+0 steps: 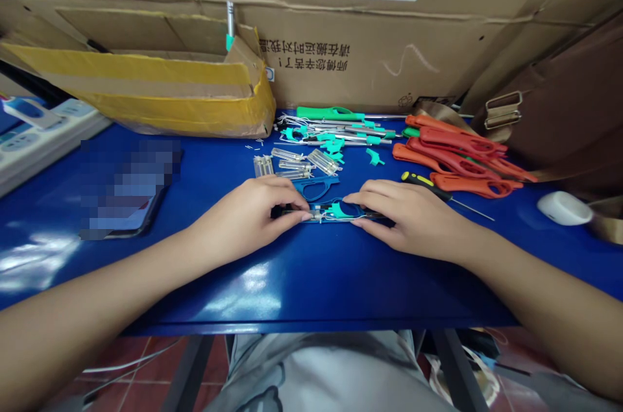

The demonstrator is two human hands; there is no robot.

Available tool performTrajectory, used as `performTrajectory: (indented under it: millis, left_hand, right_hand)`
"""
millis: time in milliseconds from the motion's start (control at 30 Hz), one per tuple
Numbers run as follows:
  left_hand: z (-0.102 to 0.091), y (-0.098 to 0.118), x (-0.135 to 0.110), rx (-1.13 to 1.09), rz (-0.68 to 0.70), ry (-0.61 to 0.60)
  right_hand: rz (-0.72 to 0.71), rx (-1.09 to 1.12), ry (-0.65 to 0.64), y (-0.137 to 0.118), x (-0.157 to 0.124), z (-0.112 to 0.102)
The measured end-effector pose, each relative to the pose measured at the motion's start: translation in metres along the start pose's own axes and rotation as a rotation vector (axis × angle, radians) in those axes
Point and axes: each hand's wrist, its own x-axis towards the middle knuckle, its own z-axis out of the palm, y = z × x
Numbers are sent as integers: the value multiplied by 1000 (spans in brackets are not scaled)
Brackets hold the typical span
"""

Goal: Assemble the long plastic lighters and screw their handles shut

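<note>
Near the front middle of the table, my left hand [272,204] and my right hand [394,211] pinch the two ends of a long blue lighter handle shell. A teal trigger [337,209] and thin white wires sit in it between my fingertips. Close to my left fingertips is a clear part [315,214], partly hidden by them. Just behind lies another blue handle piece [318,189] with an oval loop. Several clear fuel tanks [294,165] rest beyond it. Farther back are metal lighter tubes [348,133] with teal triggers.
Orange lighter handles [462,152] pile up at the right, beside a yellow-black screwdriver [426,183] and a white mouse-like object [564,207]. A phone [141,198] and a power strip [58,126] lie left. A yellow-taped carton [185,97] stands before a large cardboard box [413,42].
</note>
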Motion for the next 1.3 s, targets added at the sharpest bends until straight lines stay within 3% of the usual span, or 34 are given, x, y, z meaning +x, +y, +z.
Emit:
performTrajectory:
  millis: [733,933,1300]
  left_hand:
    - [3,-2,-2,37,6,45]
    - [8,-4,-2,15,40,81]
    - [9,0,-3,72,75,92]
  right_hand:
    - [-64,25,5,-2,3,0]
    - [-158,-47,-87,-6,2,0]
    - [-128,-62,-149,-11,1,2]
